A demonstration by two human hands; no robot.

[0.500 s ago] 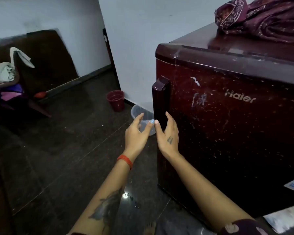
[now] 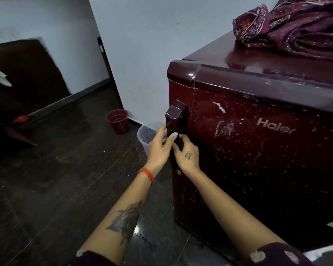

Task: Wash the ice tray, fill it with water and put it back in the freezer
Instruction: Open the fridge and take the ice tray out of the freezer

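A dark red fridge (image 2: 258, 160) stands at the right with its door closed. Its vertical handle (image 2: 175, 116) runs down the door's left edge. My left hand (image 2: 159, 148) grips the handle from the left, thumb across its front. My right hand (image 2: 186, 154) holds the same handle from the right, fingers curled round it just below the left thumb. No ice tray is in view.
A clear plastic bin (image 2: 145, 138) and a dark red bucket (image 2: 118, 120) stand on the dark tiled floor by the white wall, left of the fridge. Folded purple cloth (image 2: 296, 29) lies on the fridge top. Furniture with clothes sits at far left.
Both hands were open and short of the handle; now they have reached up and closed around it. The view has moved closer to the fridge.
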